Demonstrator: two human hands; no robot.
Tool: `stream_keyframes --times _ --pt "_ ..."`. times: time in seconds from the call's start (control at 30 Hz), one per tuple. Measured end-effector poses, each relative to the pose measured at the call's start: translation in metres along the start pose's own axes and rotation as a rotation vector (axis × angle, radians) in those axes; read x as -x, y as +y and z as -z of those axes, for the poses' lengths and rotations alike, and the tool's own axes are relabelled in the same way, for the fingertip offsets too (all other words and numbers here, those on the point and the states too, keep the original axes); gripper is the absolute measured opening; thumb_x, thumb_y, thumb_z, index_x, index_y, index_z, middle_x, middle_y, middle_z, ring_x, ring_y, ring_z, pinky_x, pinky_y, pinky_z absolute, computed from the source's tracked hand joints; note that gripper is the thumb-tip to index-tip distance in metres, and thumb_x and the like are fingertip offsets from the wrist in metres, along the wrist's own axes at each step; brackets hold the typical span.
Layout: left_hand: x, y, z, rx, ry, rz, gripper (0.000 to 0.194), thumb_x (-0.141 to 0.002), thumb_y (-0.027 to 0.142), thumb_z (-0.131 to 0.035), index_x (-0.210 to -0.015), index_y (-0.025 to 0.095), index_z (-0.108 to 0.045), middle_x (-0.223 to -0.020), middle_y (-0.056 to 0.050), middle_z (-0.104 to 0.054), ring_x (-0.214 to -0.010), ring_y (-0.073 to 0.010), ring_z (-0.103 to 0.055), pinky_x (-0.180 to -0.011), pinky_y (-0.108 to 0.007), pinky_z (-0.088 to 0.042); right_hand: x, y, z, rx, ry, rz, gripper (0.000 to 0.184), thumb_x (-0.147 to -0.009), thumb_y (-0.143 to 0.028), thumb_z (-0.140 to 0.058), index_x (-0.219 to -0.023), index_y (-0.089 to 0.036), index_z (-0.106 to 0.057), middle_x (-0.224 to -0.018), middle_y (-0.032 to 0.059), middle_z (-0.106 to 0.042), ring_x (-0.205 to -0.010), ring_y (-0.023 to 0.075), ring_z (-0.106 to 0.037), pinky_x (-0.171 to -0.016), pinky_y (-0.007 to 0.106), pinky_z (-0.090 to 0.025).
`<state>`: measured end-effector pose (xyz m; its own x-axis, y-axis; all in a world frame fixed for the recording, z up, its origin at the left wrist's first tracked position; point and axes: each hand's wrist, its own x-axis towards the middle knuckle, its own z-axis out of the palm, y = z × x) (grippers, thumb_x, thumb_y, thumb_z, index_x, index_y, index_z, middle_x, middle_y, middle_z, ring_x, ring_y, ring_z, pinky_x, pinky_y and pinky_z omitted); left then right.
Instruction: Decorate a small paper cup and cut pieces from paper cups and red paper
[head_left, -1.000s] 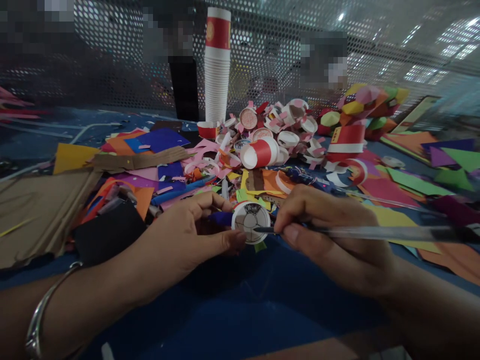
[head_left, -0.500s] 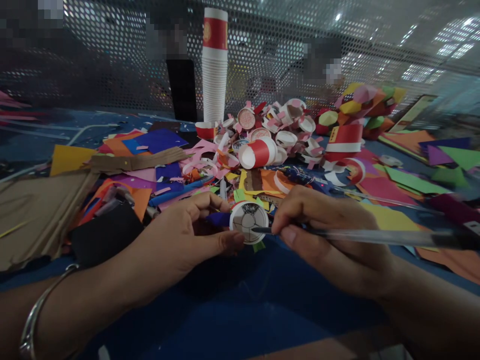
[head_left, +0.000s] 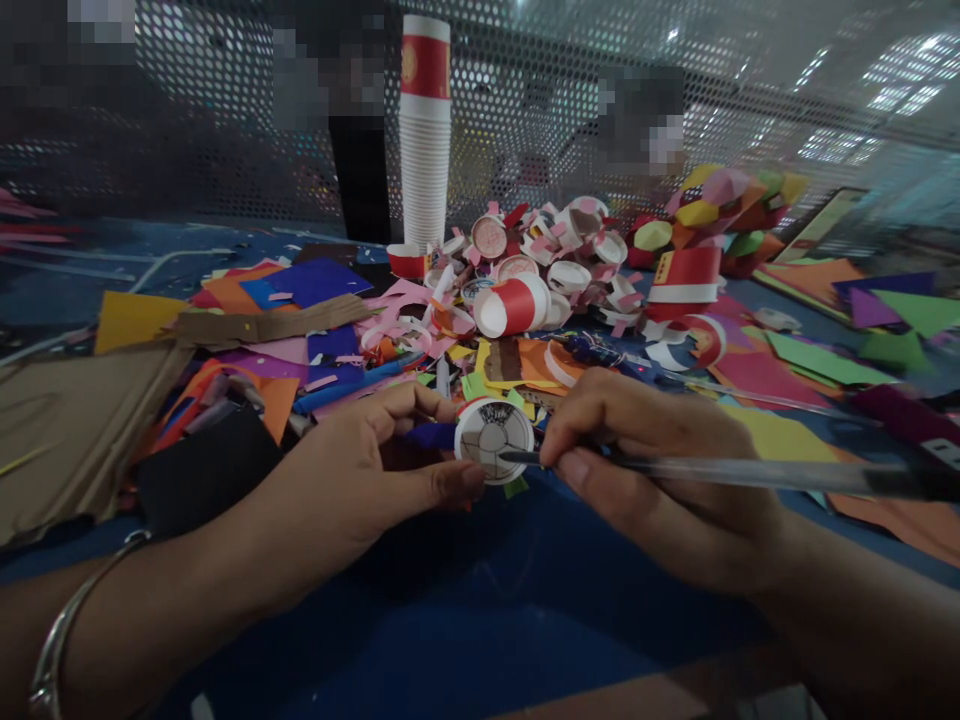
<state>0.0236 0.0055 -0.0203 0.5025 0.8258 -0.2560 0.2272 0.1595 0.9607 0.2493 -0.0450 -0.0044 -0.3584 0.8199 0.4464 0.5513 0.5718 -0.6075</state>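
Note:
My left hand (head_left: 397, 450) grips a small paper cup (head_left: 493, 442) between thumb and fingers, its round base turned toward me. Black lines on that base form a small circle with spokes, and the top section is shaded with dark strokes. In my right hand (head_left: 637, 470) is a pen (head_left: 720, 474) with a clear barrel, pinched near its tip. The pen's dark point touches or nearly touches the lower right of the drawn circle. Behind the cup, the curled left fingertips are partly hidden.
A tall stack of paper cups (head_left: 426, 130) stands at the back beside a heap of cut cups (head_left: 570, 250). Coloured paper scraps (head_left: 330, 280) and brown paper (head_left: 82, 430) cover the left. More paper sheets (head_left: 832, 360) lie right, on the blue table (head_left: 480, 620).
The whole view has shifted slightly, so things sit a little farther left. Both hands keep the same grip, and the pen tip stays at nearly the same spot on the cup base.

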Motion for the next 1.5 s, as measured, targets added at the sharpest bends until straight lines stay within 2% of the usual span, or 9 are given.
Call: stream_keyframes --times 0.27,0.47,0.63,0.9,1.07,1.27,1.5 --pt "0.0006 -0.0023 -0.0001 0.022 -0.004 -0.003 0.037 -0.073 0.037 -0.088 -0.102 0.024 -0.069 -0.092 0.0 -0.079 -0.087 -0.02 -0.074 -0.081 -0.03 -0.057 0.004 -0.0008 0.0013 -0.029 0.063 0.017 0.013 -0.088 -0.01 -0.056 -0.087 -0.021 -0.063 -0.071 -0.001 -0.062 -0.057 0.0115 -0.055 -0.049 0.027 -0.04" --pt "-0.0012 -0.0019 -0.0003 -0.067 0.004 -0.055 0.038 -0.074 0.042 -0.088 -0.1 0.023 -0.068 -0.095 0.0 -0.077 -0.087 -0.0186 -0.072 -0.079 -0.028 -0.055 0.0025 0.0014 -0.0024 -0.03 0.094 0.037 0.009 -0.089 -0.012 -0.059 -0.088 -0.02 -0.064 -0.072 -0.002 -0.061 -0.059 0.0103 -0.056 -0.053 0.026 -0.042" --pt "-0.0004 -0.0018 -0.0008 -0.063 -0.006 -0.044 0.036 -0.074 0.038 -0.088 -0.099 0.023 -0.067 -0.09 0.003 -0.076 -0.083 -0.0153 -0.07 -0.074 -0.024 -0.053 0.0011 0.0002 -0.0036 -0.045 0.065 0.054 0.008 -0.089 -0.012 -0.058 -0.089 -0.018 -0.064 -0.073 -0.003 -0.061 -0.057 0.0072 -0.055 -0.052 0.022 -0.042" --pt "-0.0019 -0.0049 0.0003 -0.07 -0.01 -0.061 0.038 -0.075 0.041 -0.088 -0.102 0.024 -0.068 -0.092 0.002 -0.077 -0.085 -0.0171 -0.071 -0.077 -0.027 -0.055 -0.0024 -0.0039 -0.0041 -0.02 0.041 0.037 0.009 -0.086 -0.012 -0.056 -0.085 -0.016 -0.064 -0.069 -0.0019 -0.061 -0.054 0.0073 -0.052 -0.049 0.022 -0.04" --pt "-0.0009 -0.0024 -0.0021 -0.081 0.005 -0.053 0.034 -0.074 0.035 -0.088 -0.099 0.023 -0.068 -0.089 0.003 -0.077 -0.082 -0.0142 -0.07 -0.071 -0.021 -0.052 -0.0023 -0.0033 -0.0038 -0.02 0.024 0.034 0.009 -0.086 -0.012 -0.056 -0.084 -0.016 -0.064 -0.07 -0.0015 -0.062 -0.054 0.0077 -0.053 -0.049 0.022 -0.041" --pt "-0.0012 -0.0003 -0.0033 -0.026 -0.015 -0.076 0.031 -0.072 0.025 -0.09 -0.092 0.021 -0.066 -0.077 0.006 -0.075 -0.068 -0.0087 -0.066 -0.06 -0.015 -0.048 -0.0027 -0.0032 -0.0038 -0.016 0.012 0.03 0.01 -0.086 -0.011 -0.055 -0.085 -0.016 -0.064 -0.069 -0.002 -0.062 -0.052 0.0069 -0.051 -0.048 0.021 -0.04" --pt "-0.0019 0.0006 -0.004 -0.02 -0.045 -0.109 0.029 -0.074 0.021 -0.089 -0.091 0.021 -0.065 -0.078 0.007 -0.076 -0.069 -0.0078 -0.068 -0.059 -0.013 -0.049 -0.0028 -0.0045 -0.0049 -0.036 0.007 0.069 0.01 -0.085 -0.01 -0.055 -0.085 -0.016 -0.062 -0.071 -0.0023 -0.062 -0.057 0.0065 -0.054 -0.052 0.02 -0.042"
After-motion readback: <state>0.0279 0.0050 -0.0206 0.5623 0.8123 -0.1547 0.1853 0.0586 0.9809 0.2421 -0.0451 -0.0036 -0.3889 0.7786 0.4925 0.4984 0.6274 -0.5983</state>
